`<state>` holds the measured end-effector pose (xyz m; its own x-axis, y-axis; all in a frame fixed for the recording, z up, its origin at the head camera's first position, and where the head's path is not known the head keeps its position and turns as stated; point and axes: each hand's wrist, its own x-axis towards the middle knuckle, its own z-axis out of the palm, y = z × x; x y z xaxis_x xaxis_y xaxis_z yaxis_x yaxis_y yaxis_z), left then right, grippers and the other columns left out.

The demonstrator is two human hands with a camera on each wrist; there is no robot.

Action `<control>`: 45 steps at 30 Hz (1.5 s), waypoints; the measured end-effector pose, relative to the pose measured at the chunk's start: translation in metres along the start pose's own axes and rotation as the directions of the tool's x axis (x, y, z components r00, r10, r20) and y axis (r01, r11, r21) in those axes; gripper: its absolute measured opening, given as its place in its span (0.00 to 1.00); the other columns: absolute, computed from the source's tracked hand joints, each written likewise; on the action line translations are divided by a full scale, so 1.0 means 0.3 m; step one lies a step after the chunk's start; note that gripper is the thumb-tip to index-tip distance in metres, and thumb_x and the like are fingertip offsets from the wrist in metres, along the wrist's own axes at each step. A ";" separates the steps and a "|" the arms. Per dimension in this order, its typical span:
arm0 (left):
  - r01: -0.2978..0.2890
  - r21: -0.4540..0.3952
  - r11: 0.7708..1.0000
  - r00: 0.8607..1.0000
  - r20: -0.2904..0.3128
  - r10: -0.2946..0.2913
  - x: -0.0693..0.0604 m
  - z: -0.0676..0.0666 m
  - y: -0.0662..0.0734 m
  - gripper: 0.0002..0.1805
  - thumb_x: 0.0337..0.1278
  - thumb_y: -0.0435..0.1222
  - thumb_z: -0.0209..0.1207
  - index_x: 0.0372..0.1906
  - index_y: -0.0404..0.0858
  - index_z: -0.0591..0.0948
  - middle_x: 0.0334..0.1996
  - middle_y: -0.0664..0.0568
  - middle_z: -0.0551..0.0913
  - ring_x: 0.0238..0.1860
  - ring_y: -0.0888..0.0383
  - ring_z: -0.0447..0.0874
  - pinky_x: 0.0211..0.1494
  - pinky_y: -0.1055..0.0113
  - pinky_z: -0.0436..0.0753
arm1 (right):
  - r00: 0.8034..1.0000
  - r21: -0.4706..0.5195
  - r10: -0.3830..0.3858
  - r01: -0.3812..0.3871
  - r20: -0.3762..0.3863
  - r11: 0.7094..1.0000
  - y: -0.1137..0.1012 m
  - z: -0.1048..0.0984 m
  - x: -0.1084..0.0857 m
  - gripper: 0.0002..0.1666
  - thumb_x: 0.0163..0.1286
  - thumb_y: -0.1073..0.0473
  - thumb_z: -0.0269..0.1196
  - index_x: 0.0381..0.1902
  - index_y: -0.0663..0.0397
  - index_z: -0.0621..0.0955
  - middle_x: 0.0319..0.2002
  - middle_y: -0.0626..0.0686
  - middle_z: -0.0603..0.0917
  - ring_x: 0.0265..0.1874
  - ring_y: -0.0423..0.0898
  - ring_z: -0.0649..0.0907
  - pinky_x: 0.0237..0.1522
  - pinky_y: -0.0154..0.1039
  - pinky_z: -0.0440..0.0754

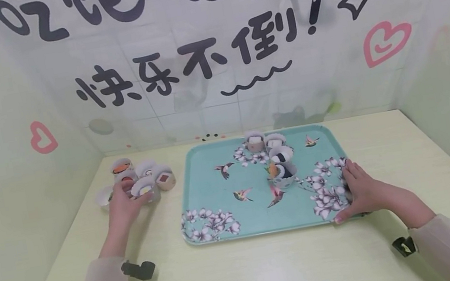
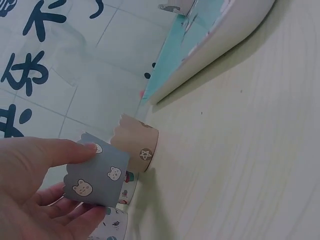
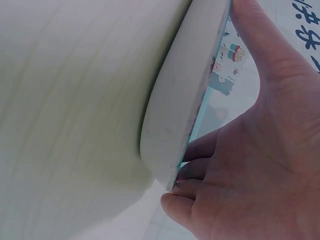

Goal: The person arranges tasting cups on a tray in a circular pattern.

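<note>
At the left of the table, my left hand (image 1: 123,206) pinches a grey-blue paper baking cup (image 2: 95,172) with bear prints between thumb and fingers. A white and yellow piece shows inside this cup in the head view. Close behind it are several other cups, among them a tan cup (image 1: 165,178) with a dark red piece and a cup with an orange piece (image 1: 122,167). My right hand (image 1: 366,188) rests on the right rim of the turquoise tray (image 1: 202,179), thumb spread toward its front edge. In the right wrist view, its fingers (image 3: 197,167) touch the rim.
On the tray, several filled cups stand in a curved line: a pinkish cup (image 1: 255,144) at the back rim, a cup with a white piece (image 1: 275,141), and a nearer cup with dark and orange pieces (image 1: 285,180). A printed curtain (image 1: 202,114) stands behind the table (image 1: 249,277).
</note>
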<state>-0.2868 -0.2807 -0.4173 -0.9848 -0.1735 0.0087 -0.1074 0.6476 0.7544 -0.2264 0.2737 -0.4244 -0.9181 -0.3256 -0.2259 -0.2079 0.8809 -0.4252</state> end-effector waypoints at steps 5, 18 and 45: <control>-0.017 0.016 1.000 1.000 0.014 0.017 -0.014 0.000 0.012 0.39 0.62 0.38 0.65 0.69 0.26 0.59 0.67 0.27 0.65 0.67 0.31 0.68 0.69 0.42 0.72 | 1.000 0.007 -0.002 0.002 0.001 1.000 0.001 0.005 -0.001 0.84 0.41 0.37 0.80 0.70 0.88 0.44 0.71 0.85 0.37 0.72 0.80 0.41 0.71 0.74 0.49; -0.055 0.007 0.998 0.997 0.054 0.054 -0.047 0.021 0.064 0.36 0.61 0.37 0.65 0.67 0.25 0.61 0.66 0.27 0.67 0.67 0.29 0.69 0.68 0.43 0.75 | 1.000 0.001 0.004 -0.004 0.005 1.000 0.003 0.012 0.002 0.84 0.41 0.37 0.80 0.70 0.87 0.44 0.72 0.84 0.37 0.72 0.80 0.42 0.71 0.74 0.50; -0.131 -0.075 0.989 0.974 0.178 0.142 -0.069 0.177 0.184 0.33 0.61 0.36 0.66 0.65 0.32 0.63 0.66 0.32 0.70 0.68 0.35 0.72 0.67 0.46 0.78 | 1.000 0.021 0.014 -0.014 0.017 1.000 0.003 0.001 0.000 0.85 0.41 0.38 0.80 0.71 0.87 0.43 0.72 0.84 0.35 0.72 0.80 0.40 0.71 0.74 0.47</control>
<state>-0.2797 -0.2021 -0.4107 -0.9985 0.0555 -0.0011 0.0329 0.6070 0.7941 -0.2266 0.2742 -0.4250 -0.9149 -0.3194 -0.2467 -0.1878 0.8780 -0.4402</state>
